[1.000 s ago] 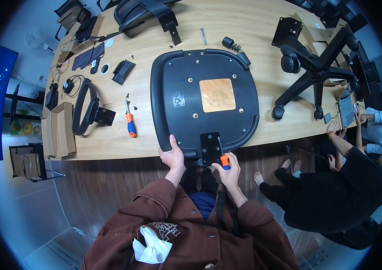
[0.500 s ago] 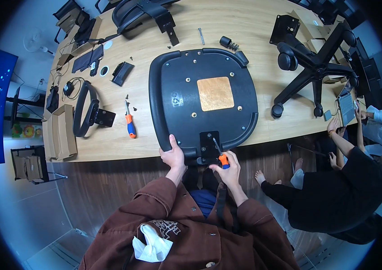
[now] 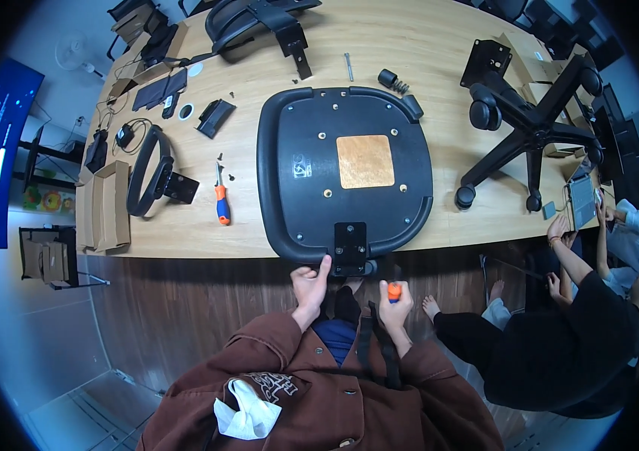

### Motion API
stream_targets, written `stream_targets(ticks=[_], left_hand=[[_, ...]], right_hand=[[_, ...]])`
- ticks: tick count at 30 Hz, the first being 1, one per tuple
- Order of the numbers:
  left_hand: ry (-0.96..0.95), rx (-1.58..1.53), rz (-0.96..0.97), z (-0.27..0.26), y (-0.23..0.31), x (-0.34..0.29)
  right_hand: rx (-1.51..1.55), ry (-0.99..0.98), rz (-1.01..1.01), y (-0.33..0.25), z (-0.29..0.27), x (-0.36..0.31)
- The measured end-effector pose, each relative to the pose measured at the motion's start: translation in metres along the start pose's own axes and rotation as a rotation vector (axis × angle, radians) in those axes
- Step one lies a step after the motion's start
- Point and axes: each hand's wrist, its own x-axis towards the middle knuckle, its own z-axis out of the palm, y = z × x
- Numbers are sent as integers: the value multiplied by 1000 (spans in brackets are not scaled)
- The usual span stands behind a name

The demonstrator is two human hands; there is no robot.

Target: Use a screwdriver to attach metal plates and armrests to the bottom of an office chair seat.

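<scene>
The upturned black chair seat (image 3: 312,203) lies at the table's near edge, with a tan wooden square (image 3: 365,161) in its underside. A black metal bracket (image 3: 350,242) with screws in it is fixed at its near edge. My left hand (image 3: 309,289) is closed at the seat's near rim just left of the bracket, thumb up against the rim and the other fingers partly hidden. To the right of the bracket, off the table edge, my right hand (image 3: 396,308) grips an orange-and-blue screwdriver (image 3: 394,292); its shaft is blurred and apart from the bracket.
Left of the seat lie a second screwdriver (image 3: 222,204), an armrest (image 3: 155,180), a black plastic piece (image 3: 216,118) and an open cardboard box (image 3: 105,210). A wheeled chair base (image 3: 530,135) stands right. Behind are a bolt (image 3: 349,66) and chair backrest (image 3: 259,22). Another person (image 3: 567,323) sits at right.
My right hand has drawn the screwdriver away from the bracket, down and to the right. My left hand has slid from the seat's left corner along the near rim toward the bracket.
</scene>
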Motion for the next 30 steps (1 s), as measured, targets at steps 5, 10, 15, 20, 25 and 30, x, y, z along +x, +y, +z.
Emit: stream_targets(ticks=[5,10,15,20,25,30], left_hand=[[-22,210,302,6,3,-15],[26,349,457,8,12,-37],[34,482,637,12,9,-43],[40,499,630,14,10,-38],[68,371,769,15,5,-30],[35,336,750,15,3,-29]], right_hand=[[537,26,485,-2,13,6],[658,47,523,-44,19,61],[665,30,722,-65,14,125],[518,-10,755,-61,19,134],[554,5,745,-64,22,131],[568,27,711,-65,24,128]])
